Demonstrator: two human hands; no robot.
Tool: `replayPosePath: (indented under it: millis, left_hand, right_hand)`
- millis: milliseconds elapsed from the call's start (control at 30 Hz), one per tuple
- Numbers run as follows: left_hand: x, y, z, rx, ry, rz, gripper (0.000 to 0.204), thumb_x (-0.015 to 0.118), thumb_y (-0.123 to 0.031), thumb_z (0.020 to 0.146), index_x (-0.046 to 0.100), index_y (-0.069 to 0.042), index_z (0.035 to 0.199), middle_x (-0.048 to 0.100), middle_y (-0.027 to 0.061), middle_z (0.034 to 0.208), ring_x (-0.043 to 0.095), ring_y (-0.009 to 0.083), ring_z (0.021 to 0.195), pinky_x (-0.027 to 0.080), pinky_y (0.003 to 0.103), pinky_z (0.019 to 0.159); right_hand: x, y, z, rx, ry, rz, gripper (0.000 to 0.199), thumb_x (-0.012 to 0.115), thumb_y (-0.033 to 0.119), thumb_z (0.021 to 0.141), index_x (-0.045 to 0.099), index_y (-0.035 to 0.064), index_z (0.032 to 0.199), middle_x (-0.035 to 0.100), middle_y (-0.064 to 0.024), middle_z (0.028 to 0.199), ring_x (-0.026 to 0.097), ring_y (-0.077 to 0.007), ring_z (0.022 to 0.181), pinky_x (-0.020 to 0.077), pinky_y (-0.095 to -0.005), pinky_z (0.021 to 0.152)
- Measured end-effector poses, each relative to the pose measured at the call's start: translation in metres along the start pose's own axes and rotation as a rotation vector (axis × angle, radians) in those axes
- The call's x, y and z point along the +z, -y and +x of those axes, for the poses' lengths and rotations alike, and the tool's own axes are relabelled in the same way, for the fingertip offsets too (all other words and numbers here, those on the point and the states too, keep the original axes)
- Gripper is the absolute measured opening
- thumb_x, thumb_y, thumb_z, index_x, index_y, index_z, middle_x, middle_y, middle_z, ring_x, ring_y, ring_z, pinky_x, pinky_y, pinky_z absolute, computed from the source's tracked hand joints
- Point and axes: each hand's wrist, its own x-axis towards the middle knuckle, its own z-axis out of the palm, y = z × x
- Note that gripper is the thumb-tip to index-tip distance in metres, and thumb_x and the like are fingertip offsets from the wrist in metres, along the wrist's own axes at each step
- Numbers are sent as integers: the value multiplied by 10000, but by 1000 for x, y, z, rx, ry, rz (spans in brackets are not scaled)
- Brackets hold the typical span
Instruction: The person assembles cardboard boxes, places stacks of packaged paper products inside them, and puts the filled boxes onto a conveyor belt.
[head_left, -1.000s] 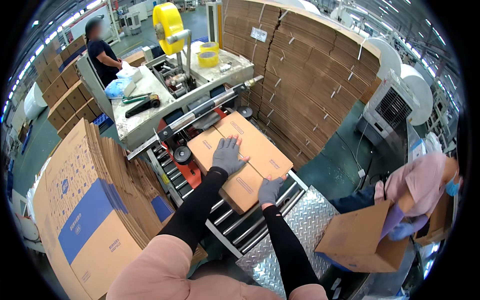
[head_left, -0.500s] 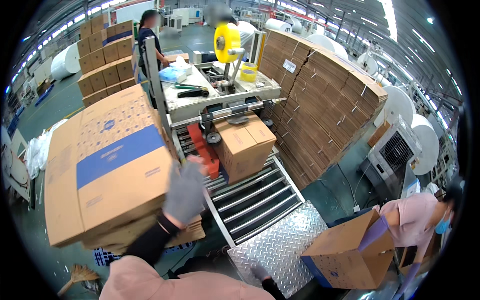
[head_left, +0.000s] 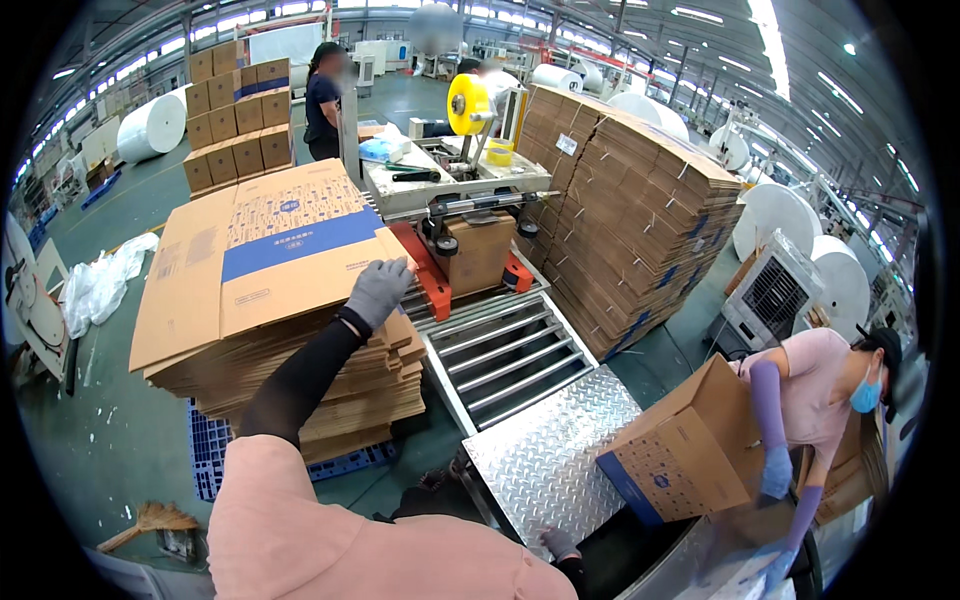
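While my view takes in the whole packing line, the biggest thing near me is the stack of flattened cartons (head_left: 300,370) on a blue pallet (head_left: 215,450) to my left. Its top sheet, a flat carton with a blue band (head_left: 260,250), lies tilted across the pile. Right of the stack runs the roller conveyor (head_left: 500,355), ending in a ribbed metal plate (head_left: 550,450). At its far end a closed brown box (head_left: 480,250) sits under the taping machine (head_left: 460,185), which carries a yellow tape roll (head_left: 466,103). To my right a co-worker holds an opened box (head_left: 680,440). My left hand (head_left: 378,292), gloved in grey, grasps the near right edge of the top carton. My right hand (head_left: 556,543) shows only as a gloved tip low at my side; I cannot tell its grip.
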Motion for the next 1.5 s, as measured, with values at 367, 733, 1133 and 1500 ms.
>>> replayPosePath:
  millis: [367,733,1133,1500]
  left_hand:
    - [-87,51,-162,-264,-501,173,30,567,-97,766,594,-100,779,595,86,779,596,262,749,468,376,639]
    - [-229,-250,-54,608,-350,-264,113,591,-164,793,563,-124,691,509,3,588,540,171,582,386,320,556]
    - [-128,-269,4,725,244,-800,484,458,-506,953,586,-101,1185,642,114,695,658,323,653,490,443,566]
    - [-126,-289,98,611,670,-628,533,509,-432,947,562,5,1247,668,211,1104,645,390,1026,477,482,904]
  right_hand:
    - [-166,142,-74,176,-286,339,730,629,390,867,364,-33,1399,553,-291,1265,492,-448,1247,413,-496,1011]
    - [-405,224,-136,-133,-1206,-350,91,637,92,778,563,67,824,513,-61,714,546,-248,645,438,-373,569]
    - [-368,71,-203,817,-1227,-350,399,677,280,822,583,39,1124,582,-161,1027,523,-358,1067,415,-437,920]
    - [-316,112,-194,562,-1623,973,552,526,145,846,402,-95,1328,514,-222,1250,512,-320,1124,398,-379,1014]
